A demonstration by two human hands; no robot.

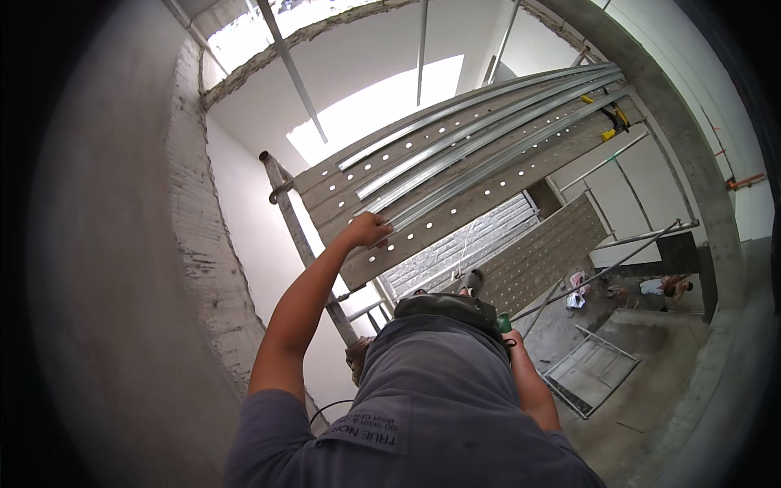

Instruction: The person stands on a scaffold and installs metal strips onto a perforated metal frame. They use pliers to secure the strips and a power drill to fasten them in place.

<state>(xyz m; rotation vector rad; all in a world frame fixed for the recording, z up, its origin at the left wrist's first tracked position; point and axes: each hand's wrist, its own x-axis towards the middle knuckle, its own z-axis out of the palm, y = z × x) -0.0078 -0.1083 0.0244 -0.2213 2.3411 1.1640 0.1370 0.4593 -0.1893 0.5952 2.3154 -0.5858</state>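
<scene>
My left hand (368, 230) reaches to the near end of a long galvanized metal channel (455, 184) on a perforated scaffold plank. Its fingers are closed at the channel's end. Several similar silvery channels (439, 166) lie alongside, running away to the upper right. At my right hip, my right hand (514, 338) is closed against a green object (504, 323), whose lower part is hidden by my body. A dark pouch (447, 306) hangs at my waist.
Yellow-and-black tools (616, 124) lie at the plank's far right end. A rusty scaffold pipe (297, 220) rises left. Below are a lower perforated platform (529, 252), a metal frame (591, 372) on the floor and another person (671, 286). A rough concrete wall edge (191, 203) stands left.
</scene>
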